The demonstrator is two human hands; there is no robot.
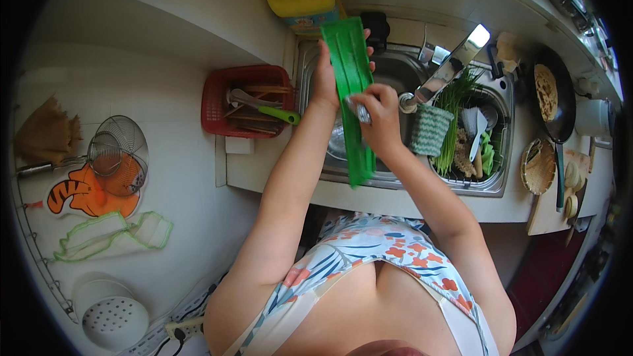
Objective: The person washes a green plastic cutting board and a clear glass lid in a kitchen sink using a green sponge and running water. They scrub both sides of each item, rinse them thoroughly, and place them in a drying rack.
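Observation:
A long green ridged strip, perhaps plastic [352, 64], spans the left sink basin [400, 66] at a slant. My left hand [329, 76] holds it from beneath, thumb along one edge and fingertips showing past the other. Pinched in my right hand [381, 116] is a silvery, shiny scrubber [362, 109], pressed to the strip's face around its middle. The strip's lower end reaches over the front part of the sink. Right of my right hand, a chrome faucet [445, 76] angles up across the sink. What lies under the strip is mostly hidden.
A red basket [212, 104] of utensils stands left of the sink, a yellow jug [292, 2] behind. In the right basin are green stalks [447, 128] and brushes; a green-white knitted cloth [431, 131] hangs on the divider. Farther right lie a frying pan [566, 104] and cutting board [544, 215].

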